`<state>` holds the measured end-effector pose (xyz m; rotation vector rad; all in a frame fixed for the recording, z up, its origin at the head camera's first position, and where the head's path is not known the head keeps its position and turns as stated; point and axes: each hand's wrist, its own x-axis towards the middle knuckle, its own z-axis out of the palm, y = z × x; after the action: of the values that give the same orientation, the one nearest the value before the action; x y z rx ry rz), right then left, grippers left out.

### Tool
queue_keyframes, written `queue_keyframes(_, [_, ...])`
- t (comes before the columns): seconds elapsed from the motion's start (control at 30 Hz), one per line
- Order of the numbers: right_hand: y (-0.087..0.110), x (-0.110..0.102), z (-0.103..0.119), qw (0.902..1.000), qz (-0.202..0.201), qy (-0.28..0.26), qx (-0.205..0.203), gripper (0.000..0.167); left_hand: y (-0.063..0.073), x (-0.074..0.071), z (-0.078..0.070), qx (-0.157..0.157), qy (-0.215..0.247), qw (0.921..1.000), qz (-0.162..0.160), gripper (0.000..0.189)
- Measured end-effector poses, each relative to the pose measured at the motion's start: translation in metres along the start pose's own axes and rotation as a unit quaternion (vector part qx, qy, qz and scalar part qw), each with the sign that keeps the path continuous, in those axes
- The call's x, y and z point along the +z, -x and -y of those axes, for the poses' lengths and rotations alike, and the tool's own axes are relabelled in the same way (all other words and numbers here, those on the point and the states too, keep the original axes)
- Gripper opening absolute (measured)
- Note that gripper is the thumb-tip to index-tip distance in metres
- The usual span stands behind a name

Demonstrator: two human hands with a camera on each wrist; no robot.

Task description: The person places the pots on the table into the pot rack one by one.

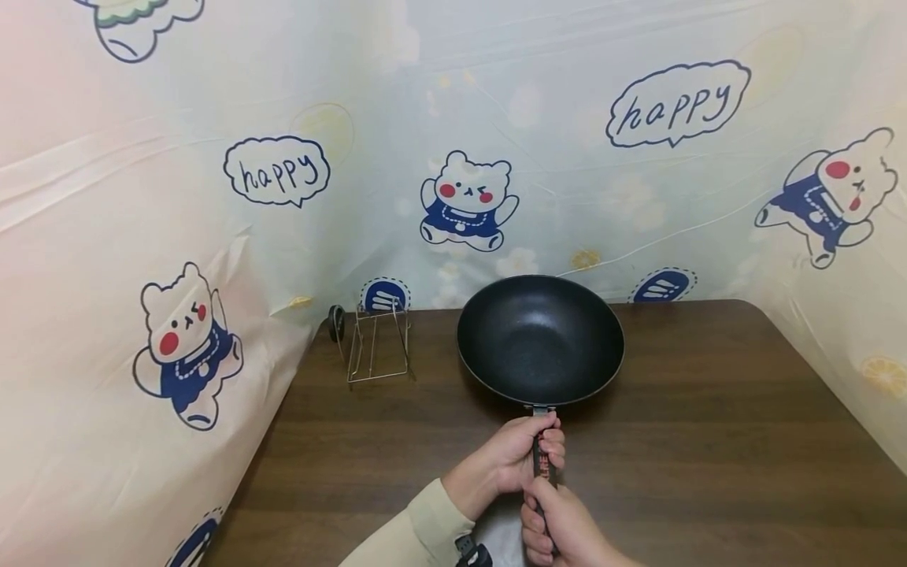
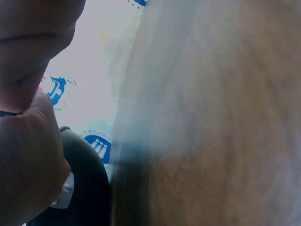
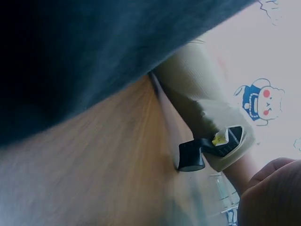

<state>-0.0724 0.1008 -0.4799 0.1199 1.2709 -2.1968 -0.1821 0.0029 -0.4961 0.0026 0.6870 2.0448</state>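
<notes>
So, both hands have fingers clamped round the handle [image 1: 544, 457]: left hand [image 1: 512, 455] up by the pan end, right hand [image 1: 567, 520] just below it. Red lettering shows on the handle between them. Pale sleeve [image 1: 418, 528] on left arm, black device [image 1: 473, 553] at that wrist. Pan [image 1: 542, 342] is past the hands, over the far part of the bench [image 1: 708, 409]; can't tell if its base touches. Inside is round, black, soft sheen toward the middle. Wire rack [image 1: 379, 377] well left of it, near the back-left corner, black disc [image 1: 336, 323] at its left side. Bench is brown wood grain. Cloth [image 1: 567, 205] with cartoon bears and "happy" bubbles hangs behind and both sides.
</notes>
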Motion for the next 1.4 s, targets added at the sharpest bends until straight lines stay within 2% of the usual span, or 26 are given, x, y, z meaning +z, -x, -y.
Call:
queue_keyframes(0.17, [0.001, 0.000, -0.004, 0.9999, 0.003, 0.015, -0.006, 0.024, 0.003, 0.001, 0.002, 0.018, -0.038, 0.9990, -0.015, 0.013])
queue_keyframes(0.43, [0.000, 0.000, -0.004, 0.9981, 0.060, -0.007, -0.012, 0.029, 0.011, 0.008, 0.001, 0.057, -0.096, 0.9927, -0.047, 0.012])
queue_keyframes(0.57, [0.001, 0.001, -0.005, 0.9960, 0.086, -0.023, -0.011, 0.031, 0.016, 0.011, -0.001, 0.073, -0.120, 0.9886, -0.052, 0.012])
queue_keyframes(0.8, [0.001, 0.002, -0.005, 0.9848, 0.159, -0.059, -0.036, 0.033, 0.025, 0.018, -0.005, 0.104, -0.167, 0.9788, -0.059, 0.011])
queue_keyframes(1.03, [-0.002, 0.004, -0.005, 0.9727, 0.213, -0.076, -0.053, 0.035, 0.030, 0.022, -0.009, 0.114, -0.202, 0.9696, -0.078, 0.012])
queue_keyframes(1.33, [-0.008, 0.004, -0.009, 0.9582, 0.264, -0.097, -0.051, 0.032, 0.036, 0.026, -0.009, 0.140, -0.274, 0.9433, -0.126, 0.013])
queue_keyframes(1.4, [-0.009, 0.003, -0.009, 0.9540, 0.278, -0.099, -0.052, 0.032, 0.038, 0.027, -0.010, 0.149, -0.297, 0.9338, -0.133, 0.014])
